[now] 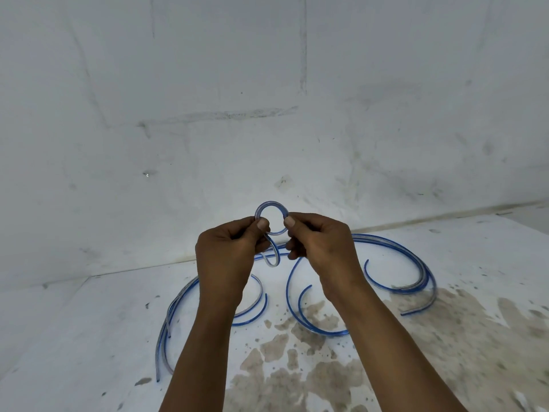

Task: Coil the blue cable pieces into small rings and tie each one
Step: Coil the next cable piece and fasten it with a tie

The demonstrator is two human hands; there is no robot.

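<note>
Pinching small blue cable ring (271, 217) at nine o'clock with left hand (230, 251), at three with right hand (319, 242), each grip closed tight, no readable writing.

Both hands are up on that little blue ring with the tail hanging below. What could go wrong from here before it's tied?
1. The ring is held only by pinches of the left hand and right hand at its two sides; springy cable could uncoil if either pinch slips.
2. The loose tail curls below the ring, seemingly untied, and may pull free.
3. The loose cable pieces lie on the stained floor; the tail could snag them if lowered.
</note>
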